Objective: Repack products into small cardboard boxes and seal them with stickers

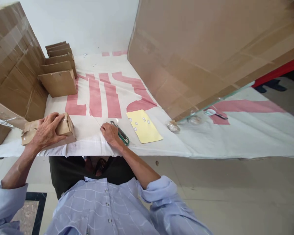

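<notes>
**A:** What do you see from the head camera?

**B:** A person sits at a tabletop (pixel 161 143) with a white cloth that has big red letters on it. The left hand (pixel 47 130) lies flat on top of a small brown box (pixel 63 129) near the front edge. Its grip is spread wide over the lid and presses down.

**A:** And the other hand?

**B:** The right hand (pixel 110 133) rests on the cloth, right beside a green cutter (pixel 121 133). Its fingers look curled and touch the cutter's end. I cannot tell if they pinch it.

**A:** What else is there?

**B:** A yellow sheet (pixel 144 126) with little stickers lies just beside the cutter. A row of folded boxes (pixel 58 70) stands at the back, and big cartons (pixel 210 49) lean on both sides.

**A:** What step is this?

**B:** I think the box is being held steady. The cutter would need a firm hold first, then a careful move over to the box.
</notes>
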